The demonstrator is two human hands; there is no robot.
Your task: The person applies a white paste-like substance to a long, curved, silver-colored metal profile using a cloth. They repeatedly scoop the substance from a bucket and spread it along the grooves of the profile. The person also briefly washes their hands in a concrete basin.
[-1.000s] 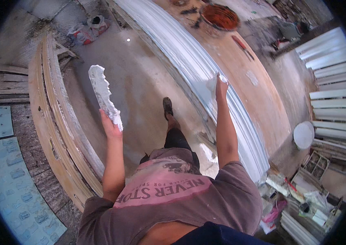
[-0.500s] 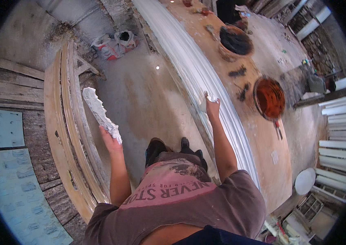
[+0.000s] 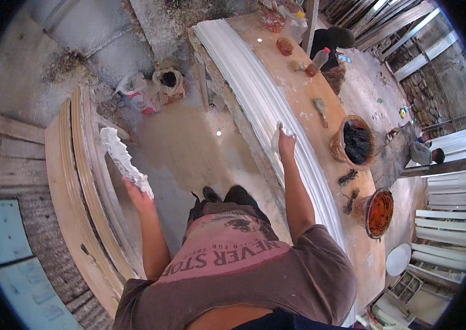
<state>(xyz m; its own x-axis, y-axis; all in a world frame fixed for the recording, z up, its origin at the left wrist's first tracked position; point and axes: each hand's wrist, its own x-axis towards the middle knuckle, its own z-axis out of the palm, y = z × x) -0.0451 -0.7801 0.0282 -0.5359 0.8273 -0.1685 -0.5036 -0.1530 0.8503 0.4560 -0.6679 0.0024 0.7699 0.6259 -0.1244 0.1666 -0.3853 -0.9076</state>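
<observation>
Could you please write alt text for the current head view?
A person's right hand holds a small white piece at a long, ridged white moulding on a brown wooden table; the left hand holds a narrow strip thickly caked in white.

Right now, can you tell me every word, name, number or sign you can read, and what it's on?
Brown shirt: big dark letters across a pink print, with a smaller line of lettering; I won't copy the words.
White sack with red print: markings too small to read.
Small lit screen: too small to read.
I can make out no other lettering.
</observation>
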